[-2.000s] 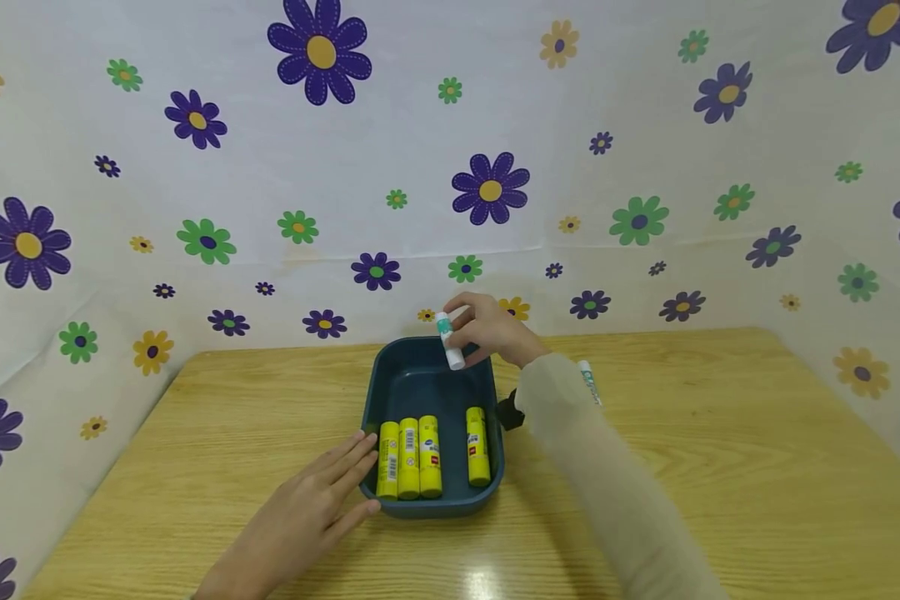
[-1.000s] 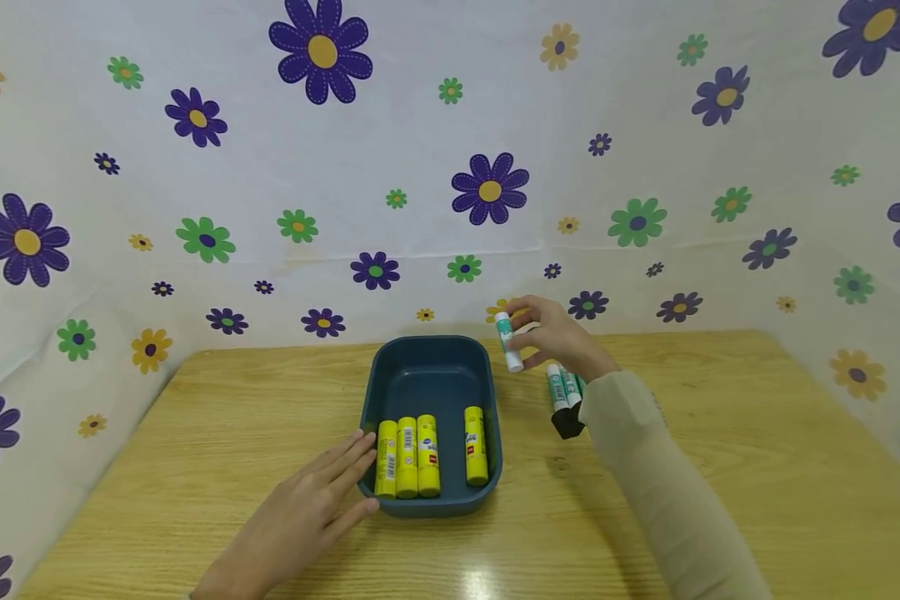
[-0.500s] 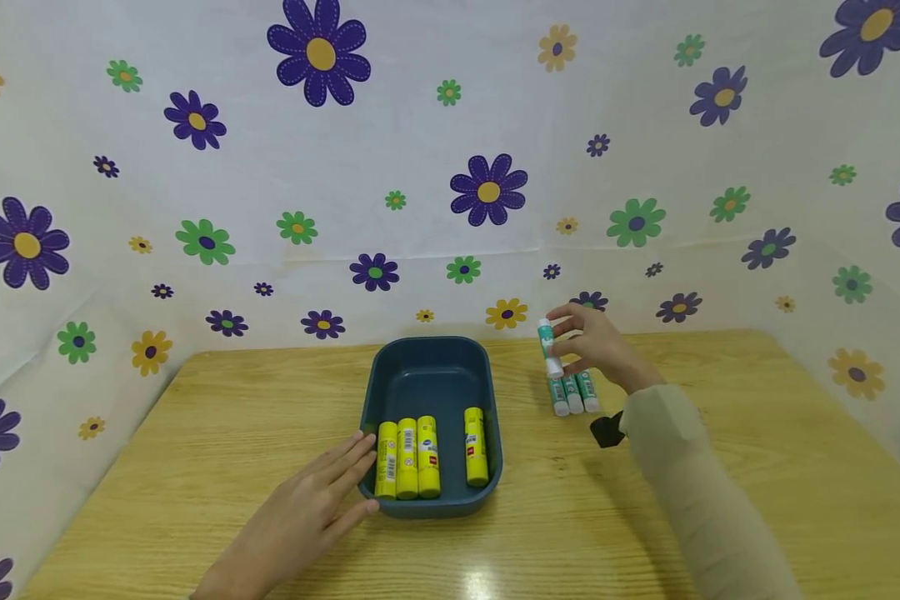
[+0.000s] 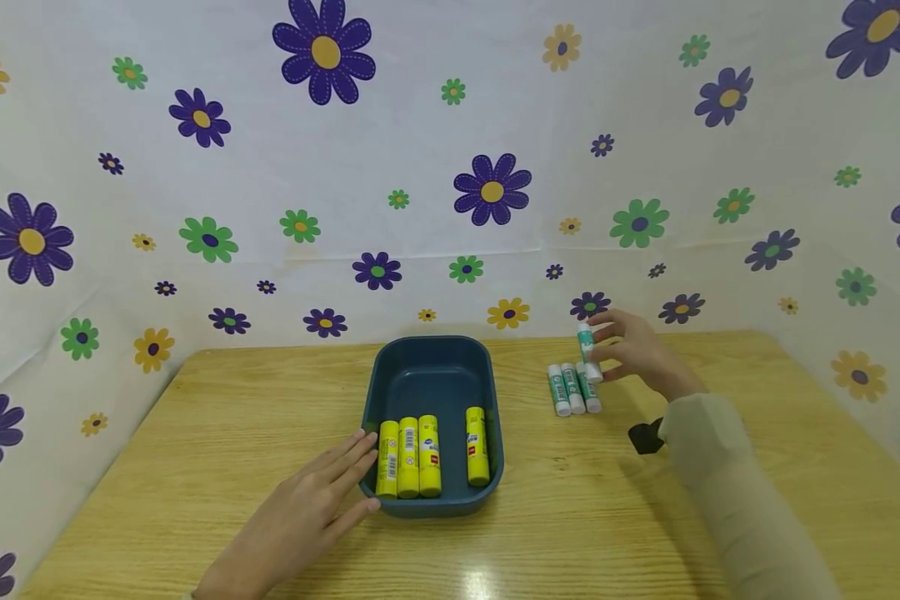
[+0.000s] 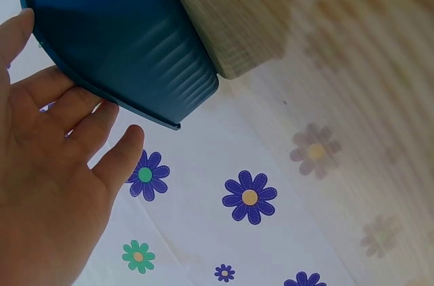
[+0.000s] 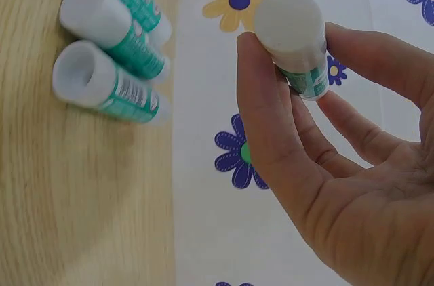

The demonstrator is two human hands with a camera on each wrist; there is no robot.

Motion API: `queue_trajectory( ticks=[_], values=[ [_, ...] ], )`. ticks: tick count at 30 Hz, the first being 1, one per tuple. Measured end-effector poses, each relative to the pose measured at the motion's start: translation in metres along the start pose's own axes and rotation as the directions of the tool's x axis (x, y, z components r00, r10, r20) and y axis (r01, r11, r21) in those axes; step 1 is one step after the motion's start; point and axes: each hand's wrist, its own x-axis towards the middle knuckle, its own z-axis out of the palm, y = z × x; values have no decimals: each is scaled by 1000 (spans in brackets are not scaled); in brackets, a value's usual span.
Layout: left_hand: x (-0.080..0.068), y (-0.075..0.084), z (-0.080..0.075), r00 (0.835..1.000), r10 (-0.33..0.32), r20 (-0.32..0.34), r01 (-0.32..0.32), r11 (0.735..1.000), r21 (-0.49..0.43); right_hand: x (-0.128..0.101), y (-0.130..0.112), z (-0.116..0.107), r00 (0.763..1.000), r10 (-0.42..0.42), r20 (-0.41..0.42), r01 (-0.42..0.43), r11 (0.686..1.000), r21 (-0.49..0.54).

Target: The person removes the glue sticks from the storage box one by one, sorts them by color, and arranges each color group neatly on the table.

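Observation:
My right hand (image 4: pixel 641 354) pinches a white and green glue stick (image 6: pixel 290 22) between thumb and fingers, raised near the table's back edge. Just left of it, three matching glue sticks (image 4: pixel 572 389) lie side by side on the table; the held one overlaps the rightmost in the head view. At centre stands a dark blue tray (image 4: pixel 427 383). Three yellow glue sticks (image 4: pixel 408 458) lie together at its near left, and a single yellow one (image 4: pixel 477 447) lies along its right side. My left hand (image 4: pixel 303 508) rests against the tray's near left rim, fingers extended.
The wooden table (image 4: pixel 255 408) runs back to a white cloth (image 4: pixel 420 133) printed with flowers, which also rises at both sides. A black wrist camera (image 4: pixel 647 437) sits under my right sleeve.
My right hand has carried the white and green glue stick from above the tray rightward, past the three lying on the table, which are now uncovered. My left hand and the tray have stayed put.

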Motion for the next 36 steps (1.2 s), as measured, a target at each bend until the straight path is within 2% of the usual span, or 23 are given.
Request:
queue_trajectory(
  ticks=[19, 29, 36],
  values=[
    [0, -1, -1, 1000, 8, -4, -8, 1000, -13, -7, 35, -17, 997, 78, 13, -77, 997, -7],
    [0, -1, -1, 1000, 22, -10, -22, 1000, -18, 1, 53, -15, 990, 144, -6, -144, 989, -34],
    [-1, -2, 0, 999, 34, -18, -34, 999, -18, 6, 57, -8, 981, 193, -18, -194, 978, -82]
  ],
)
